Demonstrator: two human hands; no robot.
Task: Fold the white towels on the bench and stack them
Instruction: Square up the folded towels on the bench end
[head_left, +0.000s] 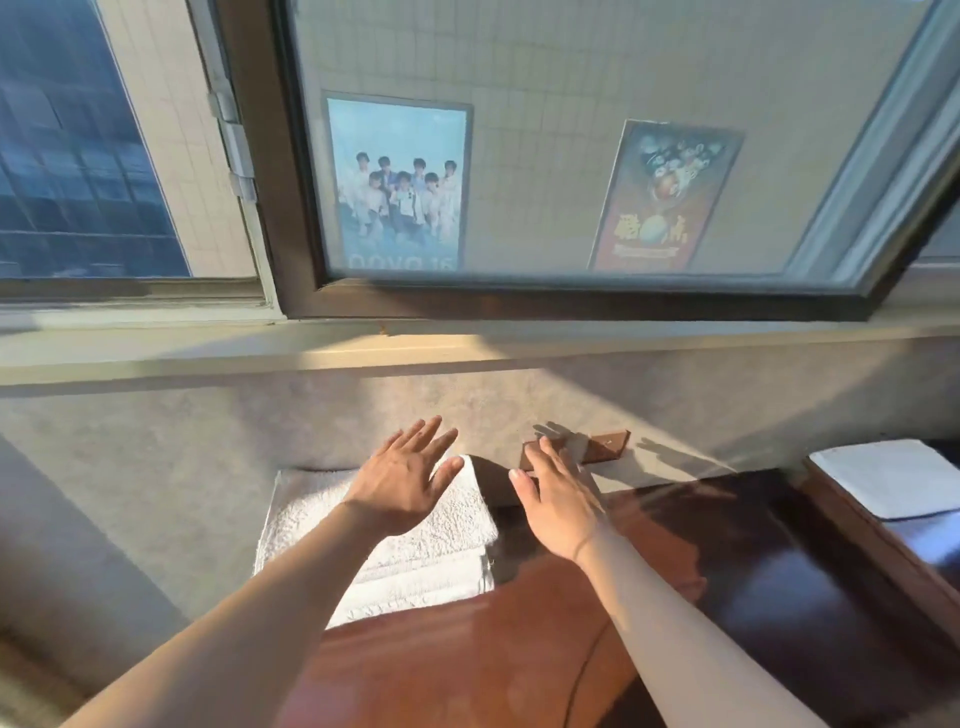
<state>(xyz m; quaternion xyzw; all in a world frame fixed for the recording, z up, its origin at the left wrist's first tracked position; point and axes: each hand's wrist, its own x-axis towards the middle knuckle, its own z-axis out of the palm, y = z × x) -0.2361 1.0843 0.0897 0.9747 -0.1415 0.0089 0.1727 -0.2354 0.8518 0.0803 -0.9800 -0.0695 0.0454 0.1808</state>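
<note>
The fingers (434, 434) of the left hand (402, 480) are spread, holding nothing, above the stack of folded white towels (415, 551) on the desk (649, 597); the right hand (558, 501), also spread, is just beside them.

— What did you count on the bench (519, 670)?

— I saw one stack of folded white towels (415, 551) at its left end; about three layers showed at the near edge, though I couldn't count them exactly. One more white towel (883, 475) lay on a separate surface at far right.

— Hands?

— Two: my left hand (402, 480) and right hand (558, 501), both with fingers spread, holding nothing.

— Anything else?

— Two posters (400, 182) in the window glass, and one brown bracket (605, 447) on the wall.
</note>
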